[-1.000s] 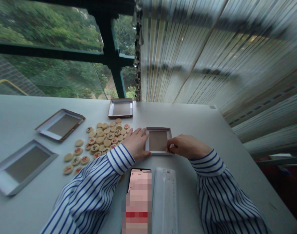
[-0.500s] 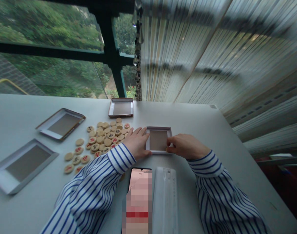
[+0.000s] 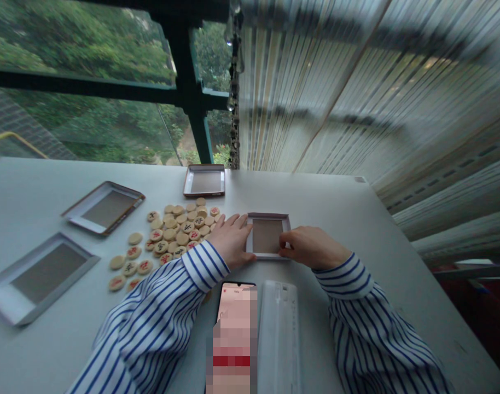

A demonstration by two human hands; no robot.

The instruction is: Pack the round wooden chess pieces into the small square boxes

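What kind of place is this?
Likely a home or office room: a white table with wooden game pieces, a large window onto trees, and vertical blinds.

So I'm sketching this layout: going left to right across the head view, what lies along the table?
Big grey tray → brown-edged tray → heap of round wooden game pieces → left hand → small tray → right hand.

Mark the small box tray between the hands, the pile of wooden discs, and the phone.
small box tray (image 3: 267, 236), head view, bare brown floor.
pile of wooden discs (image 3: 182, 238), head view, a disc mid-pile.
phone (image 3: 234, 298), head view, upper screen.
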